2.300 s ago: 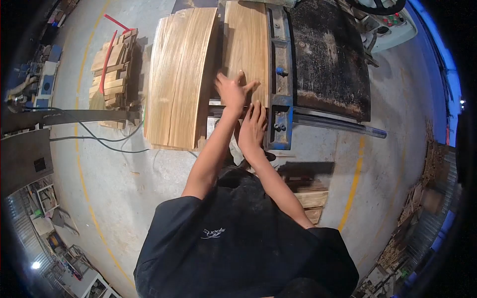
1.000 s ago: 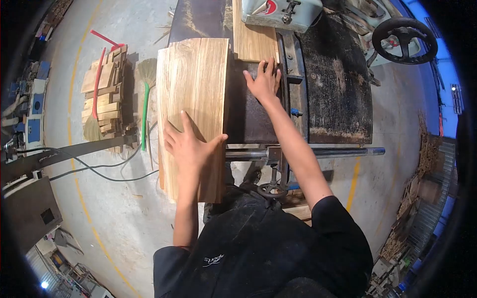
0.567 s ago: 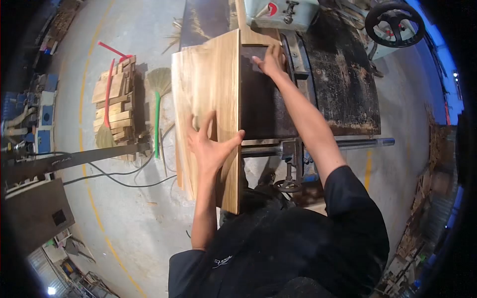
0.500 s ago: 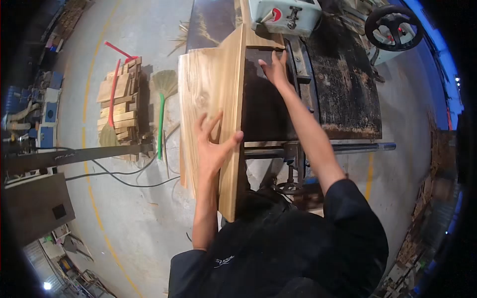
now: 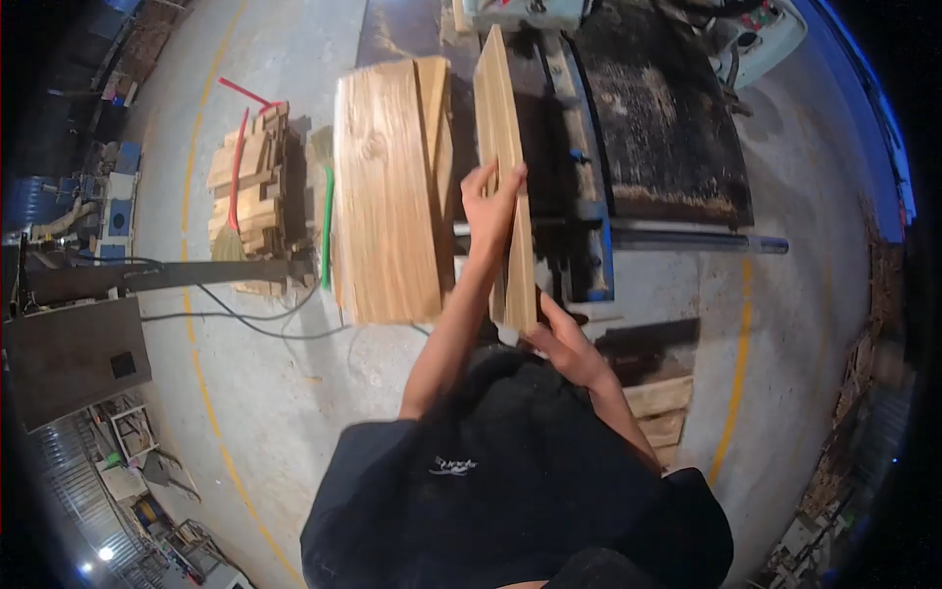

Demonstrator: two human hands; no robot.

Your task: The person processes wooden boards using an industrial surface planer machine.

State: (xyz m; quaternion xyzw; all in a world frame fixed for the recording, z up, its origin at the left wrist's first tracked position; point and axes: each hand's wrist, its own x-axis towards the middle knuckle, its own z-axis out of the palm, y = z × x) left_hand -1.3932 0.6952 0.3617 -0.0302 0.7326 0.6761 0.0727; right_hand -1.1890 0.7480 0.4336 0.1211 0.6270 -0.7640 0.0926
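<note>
With left fingers (image 5: 518, 175) closed around an upright board (image 5: 502, 108), right fingers (image 5: 543, 337) gripping its near end

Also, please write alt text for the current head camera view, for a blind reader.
A person's left hand grips the middle of a wooden board tilted on edge, and the right hand holds its near end; stacked boards lie to the left.

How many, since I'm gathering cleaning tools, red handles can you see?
2. One red handle lies along the wood pile; a second handle slants off the pile's far end. Others may be hidden.
</note>
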